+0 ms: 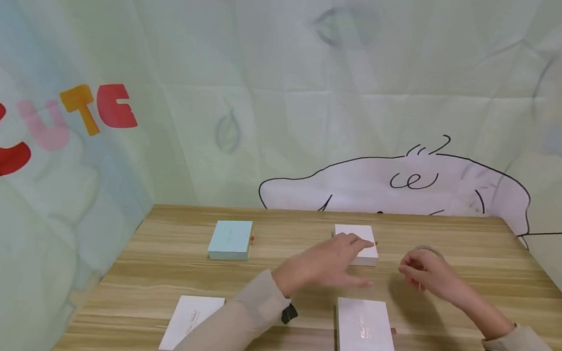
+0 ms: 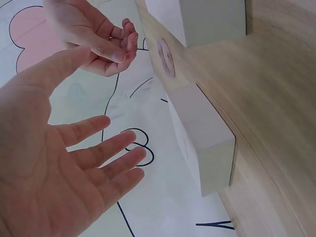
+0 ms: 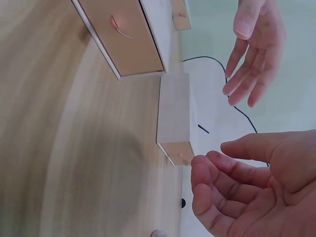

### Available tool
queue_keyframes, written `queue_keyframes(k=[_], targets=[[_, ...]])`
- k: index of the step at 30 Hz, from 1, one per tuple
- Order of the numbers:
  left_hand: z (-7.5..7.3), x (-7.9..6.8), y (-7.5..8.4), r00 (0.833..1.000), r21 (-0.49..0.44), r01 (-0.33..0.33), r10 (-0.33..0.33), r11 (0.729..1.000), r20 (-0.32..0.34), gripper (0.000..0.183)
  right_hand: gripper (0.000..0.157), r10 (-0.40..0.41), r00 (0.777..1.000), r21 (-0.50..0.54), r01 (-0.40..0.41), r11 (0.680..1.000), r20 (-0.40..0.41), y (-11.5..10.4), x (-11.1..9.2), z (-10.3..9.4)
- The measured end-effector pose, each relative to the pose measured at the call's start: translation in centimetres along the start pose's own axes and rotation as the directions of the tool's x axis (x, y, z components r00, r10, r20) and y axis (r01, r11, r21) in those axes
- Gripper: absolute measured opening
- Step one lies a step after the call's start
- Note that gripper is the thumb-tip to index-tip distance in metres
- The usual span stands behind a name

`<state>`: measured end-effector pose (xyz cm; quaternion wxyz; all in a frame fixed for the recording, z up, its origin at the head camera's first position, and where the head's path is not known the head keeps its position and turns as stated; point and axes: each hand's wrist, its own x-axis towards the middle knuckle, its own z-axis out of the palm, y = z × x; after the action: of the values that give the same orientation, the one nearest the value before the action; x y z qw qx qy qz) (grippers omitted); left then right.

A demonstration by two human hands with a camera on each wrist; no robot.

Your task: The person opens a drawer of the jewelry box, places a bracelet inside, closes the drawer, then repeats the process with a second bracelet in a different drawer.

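Note:
My left hand [image 1: 326, 260] hovers with spread fingers above the table, in front of a white box [image 1: 357, 232] at the back that it partly covers in the head view. Nothing lies in its palm [image 2: 54, 168]. To the right, my right hand [image 1: 428, 273] is raised over the wood with loosely curled fingers, and its palm [image 3: 256, 192] holds nothing. Nearest below the hands is another white box [image 1: 365, 328] with gold lettering and a small ribbon tab on its right side. Behind the right hand lies a flat round object [image 2: 166, 58], mostly hidden in the head view.
A light blue box [image 1: 231, 239] with a ribbon tab lies at the back left of the wooden table [image 1: 157, 265]. A white box [image 1: 191, 319] at the front left is partly covered by my left sleeve. A printed cloth [image 1: 285, 116] hangs behind the table.

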<state>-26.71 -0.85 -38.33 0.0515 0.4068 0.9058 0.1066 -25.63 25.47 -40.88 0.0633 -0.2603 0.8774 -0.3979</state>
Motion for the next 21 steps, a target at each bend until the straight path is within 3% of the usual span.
queue_keyframes(k=[6,21], targets=[[0.0,0.1,-0.8,1.0,0.0,0.003,-0.003,1.0,-0.009,0.079,0.012,0.112,0.994,0.007,-0.112,0.994,0.011,-0.2,0.8,-0.2],[-0.1,0.8,-1.9,0.999,-0.053,0.024,-0.026,0.998,-0.032,0.082,0.012,0.119,0.993,0.042,-0.12,0.992,0.026,0.2,2.7,-0.5]])
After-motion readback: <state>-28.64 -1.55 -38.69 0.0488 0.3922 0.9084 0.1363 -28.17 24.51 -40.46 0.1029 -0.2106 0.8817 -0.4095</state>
